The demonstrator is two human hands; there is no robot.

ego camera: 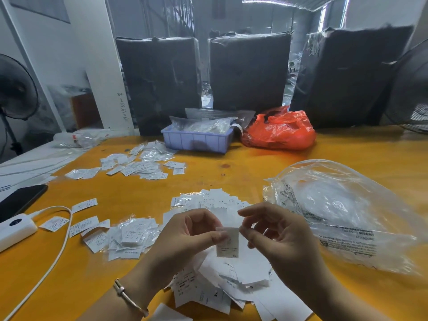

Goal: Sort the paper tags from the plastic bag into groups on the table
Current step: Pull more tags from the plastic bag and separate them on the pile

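A small white paper tag hangs upright above the table's near middle. My left hand pinches its top left edge between thumb and fingers. My right hand pinches its top right edge. Under both hands lies a loose pile of white tags. More tags spread behind the hands. A group of tags lies to the left, and another group farther back left. The clear plastic bag lies crumpled on the right.
The orange table carries a blue bin of packets, a red plastic bag, a white power strip with its cable, and a dark phone. Wrapped black bales stand behind; fans flank both sides.
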